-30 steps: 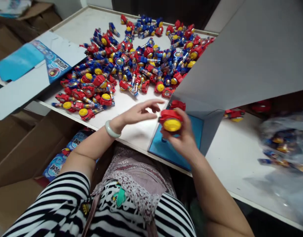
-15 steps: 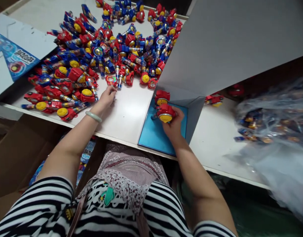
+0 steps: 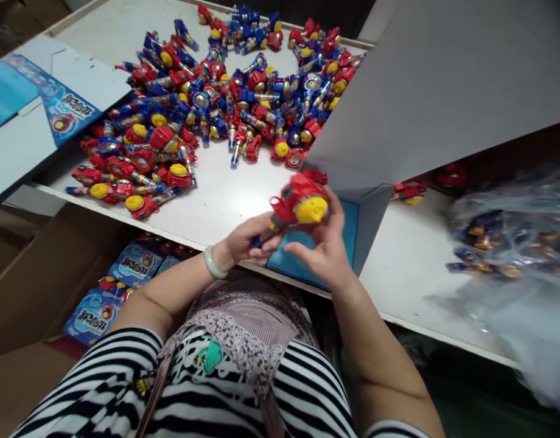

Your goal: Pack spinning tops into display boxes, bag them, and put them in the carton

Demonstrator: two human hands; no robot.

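Observation:
My left hand (image 3: 252,238) is closed around the handle of a red toy launcher with a yellow spinning top (image 3: 302,201), which is tilted and a little blurred. My right hand (image 3: 323,243) is beside and under the toy's head, its thumb stretched away and its fingers partly hidden behind the toy. Both hands are over the blue floor (image 3: 350,228) of an upright display box with grey walls (image 3: 375,109). Behind the held toy, part of another red toy (image 3: 317,177) shows inside the box.
Many red and blue toys (image 3: 200,100) are heaped on the white table (image 3: 216,194). An opened printed carton (image 3: 77,106) lies at left. Below the table edge, a brown cardboard box (image 3: 42,286) contains blue printed packs (image 3: 134,264). A clear plastic bag (image 3: 517,225) of toys lies at right.
My left hand has taken a red toy from the front of the heap and brought it right, to my right hand. My right hand has let go of the toy it held in the box.

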